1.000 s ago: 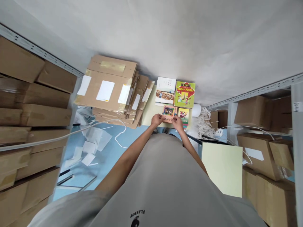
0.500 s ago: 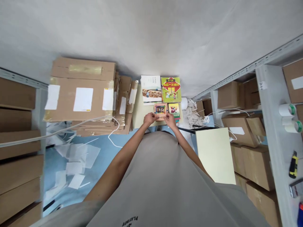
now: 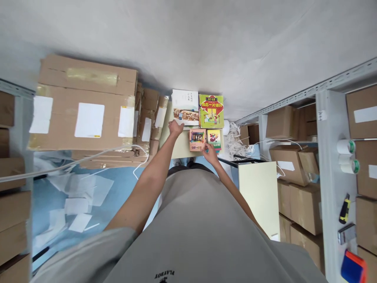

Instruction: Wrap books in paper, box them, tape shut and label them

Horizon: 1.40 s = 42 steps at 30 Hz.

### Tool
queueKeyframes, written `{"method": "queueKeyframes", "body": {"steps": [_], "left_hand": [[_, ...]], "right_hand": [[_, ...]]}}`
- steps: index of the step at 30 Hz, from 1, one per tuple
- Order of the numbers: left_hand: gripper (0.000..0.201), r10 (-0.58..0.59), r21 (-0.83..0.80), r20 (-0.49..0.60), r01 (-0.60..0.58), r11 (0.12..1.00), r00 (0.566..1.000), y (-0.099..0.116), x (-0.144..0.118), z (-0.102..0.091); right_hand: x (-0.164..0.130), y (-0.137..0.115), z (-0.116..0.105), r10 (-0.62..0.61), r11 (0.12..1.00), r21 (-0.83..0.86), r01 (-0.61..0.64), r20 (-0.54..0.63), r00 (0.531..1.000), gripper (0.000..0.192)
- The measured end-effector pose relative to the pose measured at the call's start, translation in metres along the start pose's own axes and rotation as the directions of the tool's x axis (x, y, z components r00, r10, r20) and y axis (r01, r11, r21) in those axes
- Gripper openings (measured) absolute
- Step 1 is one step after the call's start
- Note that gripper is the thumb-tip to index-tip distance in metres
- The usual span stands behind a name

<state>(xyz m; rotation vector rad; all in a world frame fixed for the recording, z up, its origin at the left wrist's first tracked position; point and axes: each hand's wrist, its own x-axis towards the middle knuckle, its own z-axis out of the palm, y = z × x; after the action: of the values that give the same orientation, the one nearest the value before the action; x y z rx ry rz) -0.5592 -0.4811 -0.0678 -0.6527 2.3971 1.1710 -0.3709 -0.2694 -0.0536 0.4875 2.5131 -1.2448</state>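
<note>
At the fingers of your left hand (image 3: 176, 127) is the lower-left part of a white rectangular book (image 3: 186, 103) with a brown illustrated band across its cover. These fingers are partly curled at the near edge; whether they grip the book or only rest there cannot be told. Your right hand (image 3: 210, 153) is partly closed, its fingertips at the lower-right corner of a small pink book with a dark picture panel (image 3: 196, 137). A firm pinch cannot be confirmed; the contact probably steadies that corner. The pink book lies between your two hands. Just beyond the right hand is a small white-and-green book (image 3: 213, 136); farther beyond it, a large yellow-green book (image 3: 211, 114) lies beside the white one. All four covers face up in two close rows, presumably so that each can be read and reached. Well to the left of your left hand, flattened brown cardboard boxes (image 3: 66, 118) are stacked apart from the books, likely to leave arm room.
</note>
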Motion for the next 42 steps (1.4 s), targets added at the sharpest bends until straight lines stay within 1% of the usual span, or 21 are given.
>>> {"method": "queueKeyframes", "body": {"steps": [1, 3, 5, 7, 9, 12, 16, 19, 21, 24, 26, 28, 30, 32, 35, 38, 39, 40, 42], "left_hand": [[0.048, -0.01, -0.03, -0.01, 0.009, 0.999, 1.0, 0.001, 0.0, 0.004], [0.043, -0.009, -0.121, -0.091, -0.002, 0.993, 0.996, 0.003, -0.005, 0.012], [0.046, -0.006, -0.208, -0.18, -0.032, 0.978, 0.984, 0.005, -0.01, 0.017], [0.047, -0.015, -0.279, -0.234, -0.053, 0.959, 0.972, 0.01, -0.012, 0.02], [0.04, 0.001, -0.336, -0.252, -0.088, 0.938, 0.968, 0.016, -0.013, 0.023], [0.03, 0.092, -0.404, -0.277, -0.203, 0.892, 0.957, 0.03, -0.02, 0.03], [0.031, 0.234, -0.421, -0.294, -0.345, 0.839, 0.927, 0.046, -0.04, 0.041], [0.029, 0.309, -0.411, -0.287, -0.408, 0.816, 0.907, 0.052, -0.052, 0.044], [0.027, 0.337, -0.405, -0.286, -0.432, 0.806, 0.897, 0.053, -0.055, 0.043], [0.028, 0.36, -0.379, -0.293, -0.453, 0.807, 0.886, 0.051, -0.055, 0.041], [0.028, 0.368, -0.357, -0.294, -0.459, 0.814, 0.882, 0.048, -0.053, 0.041], [0.03, 0.371, -0.346, -0.293, -0.46, 0.818, 0.881, 0.044, -0.05, 0.041], [0.031, 0.365, -0.348, -0.288, -0.452, 0.822, 0.886, 0.041, -0.049, 0.04], [0.033, 0.349, -0.352, -0.28, -0.434, 0.829, 0.894, 0.037, -0.049, 0.038], [0.038, 0.355, -0.338, -0.273, -0.434, 0.835, 0.894, 0.031, -0.049, 0.032], [0.041, 0.42, -0.307, -0.255, -0.485, 0.819, 0.871, 0.018, -0.043, 0.022], [0.041, 0.408, -0.296, -0.257, -0.473, 0.83, 0.876, 0.013, -0.038, 0.019], [0.04, 0.36, -0.282, -0.26, -0.427, 0.859, 0.896, 0.007, -0.032, 0.017], [0.037, 0.19, -0.239, -0.236, -0.247, 0.939, 0.953, -0.007, -0.018, 0.013]], "right_hand": [[0.001, 0.002, -0.001, -0.004, 1.0, -0.007, 0.004, 0.009, 1.0, 0.057], [0.002, 0.005, -0.003, -0.006, 1.0, -0.012, 0.006, 0.021, 1.0, 0.057], [0.003, 0.009, -0.005, -0.013, 1.0, -0.018, 0.014, 0.031, 0.999, 0.058], [0.004, 0.011, -0.006, -0.035, 0.999, -0.038, 0.036, 0.034, 0.999, 0.057], [0.004, 0.012, -0.007, -0.052, 0.996, -0.064, 0.054, 0.035, 0.998, 0.056], [0.005, 0.012, -0.006, -0.037, 0.995, -0.093, 0.041, 0.038, 0.999, 0.057], [0.005, 0.008, -0.006, -0.021, 0.99, -0.141, 0.026, 0.032, 0.999, 0.057], [0.004, 0.004, -0.008, -0.046, 0.982, -0.181, 0.05, 0.029, 0.999, 0.052], [0.004, -0.002, -0.011, -0.053, 0.975, -0.215, 0.061, 0.044, 0.998, 0.045], [0.012, -0.017, -0.017, -0.053, 0.949, -0.308, 0.065, 0.048, 0.997, 0.038], [0.027, -0.032, -0.02, -0.09, 0.926, -0.369, 0.084, -0.001, 0.996, 0.043], [0.051, -0.053, -0.02, -0.166, 0.908, -0.395, 0.136, -0.042, 0.985, 0.053], [0.081, -0.076, -0.015, -0.247, 0.891, -0.4, 0.215, -0.029, 0.969, 0.062], [0.11, -0.099, -0.007, -0.286, 0.875, -0.407, 0.263, 0.005, 0.958, 0.067], [0.138, -0.127, 0.006, -0.243, 0.863, -0.439, 0.249, 0.072, 0.967, 0.065], [0.144, -0.143, 0.016, -0.144, 0.843, -0.504, 0.186, 0.121, 0.982, 0.06], [0.143, -0.145, 0.017, -0.114, 0.836, -0.524, 0.163, 0.126, 0.986, 0.058], [0.142, -0.147, 0.018, -0.089, 0.83, -0.538, 0.146, 0.13, 0.988, 0.057], [0.141, -0.146, 0.02, -0.058, 0.823, -0.553, 0.129, 0.145, 0.988, 0.056]]}}
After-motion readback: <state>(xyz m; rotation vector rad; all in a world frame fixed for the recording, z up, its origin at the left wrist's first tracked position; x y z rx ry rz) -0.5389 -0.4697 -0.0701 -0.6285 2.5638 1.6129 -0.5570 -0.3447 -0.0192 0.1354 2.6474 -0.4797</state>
